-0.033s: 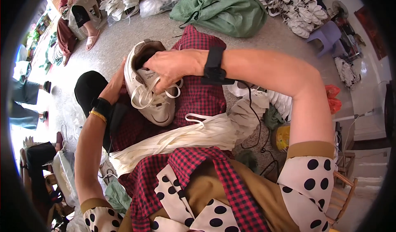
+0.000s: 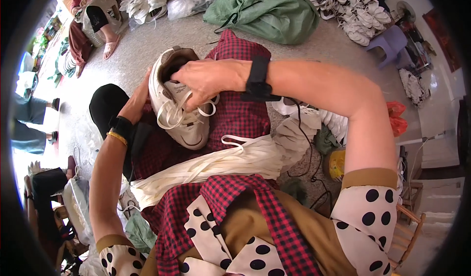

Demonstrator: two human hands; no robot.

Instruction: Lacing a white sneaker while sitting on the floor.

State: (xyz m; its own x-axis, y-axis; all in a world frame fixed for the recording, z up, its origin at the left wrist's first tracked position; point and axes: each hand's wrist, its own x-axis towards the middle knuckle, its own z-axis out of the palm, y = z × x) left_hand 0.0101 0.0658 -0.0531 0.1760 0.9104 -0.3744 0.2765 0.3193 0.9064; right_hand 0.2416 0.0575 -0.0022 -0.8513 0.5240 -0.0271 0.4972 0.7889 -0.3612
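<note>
A white and beige sneaker (image 2: pixel 189 131) rests on my lap over red-and-black checked cloth, its toe toward me. My left hand (image 2: pixel 140 99) is closed round the sneaker's left side, its fingertips hidden behind it. My right hand (image 2: pixel 203 82) grips the sneaker at its opening; the fingers reach in by the tongue and the thumb lies by the laces. Those white shoelaces (image 2: pixel 171 116) hang in loose loops over the upper. Across my lap lies a thick bundle of white laces (image 2: pixel 206 163), with one loop standing up.
Ahead on the floor sits a green sack (image 2: pixel 265 13) beside a clear plastic bag (image 2: pixel 191 1). Heaps of shoes (image 2: pixel 363 18) lie far right, near a purple stool (image 2: pixel 387 45). A black cable (image 2: pixel 311 163) runs down from my right wrist. Other people sit at the left.
</note>
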